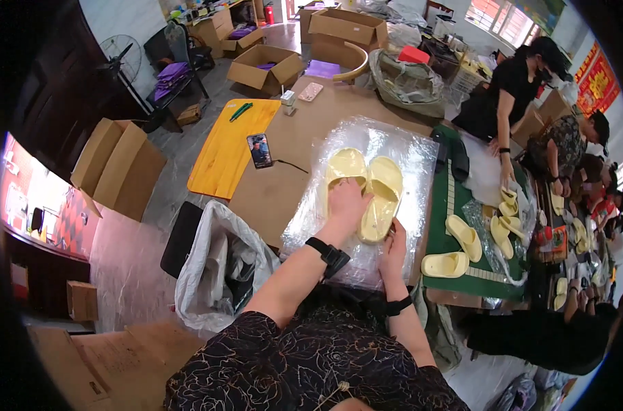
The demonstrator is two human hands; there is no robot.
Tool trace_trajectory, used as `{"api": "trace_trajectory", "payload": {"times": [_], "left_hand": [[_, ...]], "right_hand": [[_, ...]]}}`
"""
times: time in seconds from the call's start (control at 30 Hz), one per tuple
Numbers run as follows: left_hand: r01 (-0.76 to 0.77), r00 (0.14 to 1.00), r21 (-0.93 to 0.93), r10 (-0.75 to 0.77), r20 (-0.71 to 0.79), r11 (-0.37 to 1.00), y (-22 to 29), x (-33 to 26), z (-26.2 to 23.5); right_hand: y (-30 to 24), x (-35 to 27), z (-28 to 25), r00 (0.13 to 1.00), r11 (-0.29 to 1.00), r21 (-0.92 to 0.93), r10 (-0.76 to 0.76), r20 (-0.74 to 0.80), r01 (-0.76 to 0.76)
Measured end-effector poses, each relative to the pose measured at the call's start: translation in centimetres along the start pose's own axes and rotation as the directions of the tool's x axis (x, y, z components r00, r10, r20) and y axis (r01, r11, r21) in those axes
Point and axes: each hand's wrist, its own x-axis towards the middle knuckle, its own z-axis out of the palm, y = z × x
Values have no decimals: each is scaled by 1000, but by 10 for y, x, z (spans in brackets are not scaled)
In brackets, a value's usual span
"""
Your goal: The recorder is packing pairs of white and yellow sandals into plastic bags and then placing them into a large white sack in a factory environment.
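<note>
While the left hand (348,204) presses flat on the left slipper (344,171), the right slipper (382,198) runs lengthwise away; the right hand (394,241) pinches its near heel.

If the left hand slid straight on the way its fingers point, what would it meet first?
The left hand already rests on the left yellow slipper; going on, it would likely run along that slipper's toe, then the clear plastic sheet.

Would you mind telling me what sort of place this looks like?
Probably a small packing workshop for footwear. A pair of pale yellow slides lies on clear plastic bags, more slides are spread on the green mat, and open cardboard boxes stand around.
</note>
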Motion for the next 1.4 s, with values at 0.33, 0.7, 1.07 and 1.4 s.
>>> {"api": "trace_trajectory", "payload": {"times": [0.33, 0.7, 1.07, 1.4], "left_hand": [[30, 985, -98, -46, -165, 995, 13, 18, 35], [-82, 955, -223, 12, -298, 971, -19, 13, 21], [158, 885, -357, -293, -363, 921, -207, -128, -79], [542, 817, 0, -526, -236, 841, -353, -253, -46]], "right_hand": [[11, 1, -9, 1000, 997, -81, 0, -13, -1], [17, -1, -8, 999, 999, -49, 21, -26, -22], [18, 0, -11, 999, 987, -160, -32, 7, 33], [9, 2, -5, 994, 957, -270, -94, 49, 104]]}}
